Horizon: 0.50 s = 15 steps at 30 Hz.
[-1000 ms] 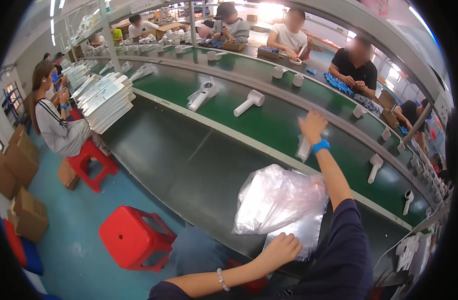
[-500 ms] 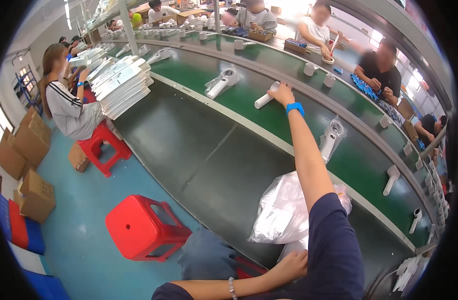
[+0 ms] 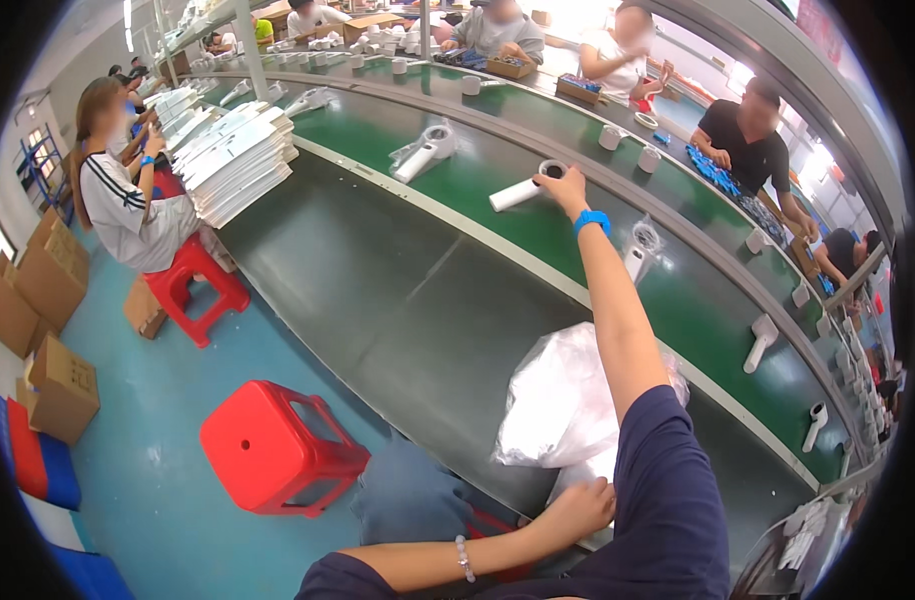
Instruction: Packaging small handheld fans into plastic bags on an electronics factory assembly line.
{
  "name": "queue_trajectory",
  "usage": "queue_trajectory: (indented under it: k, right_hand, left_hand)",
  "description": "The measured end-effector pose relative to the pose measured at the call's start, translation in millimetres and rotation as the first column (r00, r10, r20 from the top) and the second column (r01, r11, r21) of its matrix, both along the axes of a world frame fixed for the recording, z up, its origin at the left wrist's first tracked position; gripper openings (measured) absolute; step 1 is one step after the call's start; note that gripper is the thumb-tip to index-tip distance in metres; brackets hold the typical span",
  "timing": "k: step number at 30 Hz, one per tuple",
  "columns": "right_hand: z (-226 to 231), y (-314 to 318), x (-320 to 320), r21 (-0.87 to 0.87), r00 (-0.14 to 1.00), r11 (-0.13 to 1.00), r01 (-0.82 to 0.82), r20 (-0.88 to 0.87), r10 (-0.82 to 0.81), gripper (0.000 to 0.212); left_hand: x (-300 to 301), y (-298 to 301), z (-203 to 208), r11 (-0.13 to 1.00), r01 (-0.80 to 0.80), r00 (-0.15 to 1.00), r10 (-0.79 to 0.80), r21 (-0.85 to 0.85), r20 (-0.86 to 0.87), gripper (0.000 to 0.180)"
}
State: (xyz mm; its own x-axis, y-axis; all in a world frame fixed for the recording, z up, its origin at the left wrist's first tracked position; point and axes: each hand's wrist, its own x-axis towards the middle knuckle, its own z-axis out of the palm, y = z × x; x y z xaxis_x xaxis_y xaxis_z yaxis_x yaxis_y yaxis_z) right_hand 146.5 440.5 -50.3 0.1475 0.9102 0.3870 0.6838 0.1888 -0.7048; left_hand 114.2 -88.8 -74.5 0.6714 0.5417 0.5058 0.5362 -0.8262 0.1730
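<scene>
My right arm, with a blue band at the wrist, reaches across the dark work surface to the green conveyor belt. The right hand (image 3: 563, 188) is closed around the ring-shaped head of a white plastic part with a tubular handle (image 3: 516, 195). This part has no visible wrapping, and its handle points left. Near my lap, my left hand (image 3: 576, 510) has curled fingers against the lower edge of a clear plastic bag (image 3: 584, 470); their tips are partly hidden. Above it lies a crumpled heap of clear plastic (image 3: 553, 400), partly behind my right arm.
Bagged white parts (image 3: 425, 155) (image 3: 638, 250) lie on the green belt (image 3: 358, 135) on both sides of my right hand. A tall stack of white flat pieces (image 3: 238, 165) stands left. A red stool (image 3: 268, 445) is beside me. Several people work across the belt; one sits left.
My right hand has tilted the white part, so its ring head now shows above the fingers. Other parts on the belt have shifted slightly left. The left hand has barely moved.
</scene>
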Motion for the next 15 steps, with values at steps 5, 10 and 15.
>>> queue_trajectory:
  k: [5, 10, 15]
  right_hand:
    - [41.8, -86.4, -14.6, 0.299, 0.922, 0.874, -0.383, 0.182, 0.342, 0.063]
    - [85.6, -171.5, 19.5, 0.349, 0.741, 0.707, -0.615, 0.562, 0.367, 0.053]
    - [120.8, -287.2, 88.1, 0.364, 0.819, 0.759, -0.539, 0.439, 0.370, 0.064]
  left_hand:
    - [1.6, 12.4, -7.9, 0.998, -0.060, 0.998, 0.060, 0.016, 0.014, 0.036]
    - [0.8, 27.8, -3.8, 0.994, -0.106, 0.993, 0.106, -0.012, -0.044, 0.053]
    - [-4.8, 34.0, 0.7, 0.989, -0.073, 0.984, 0.093, -0.130, 0.153, 0.049]
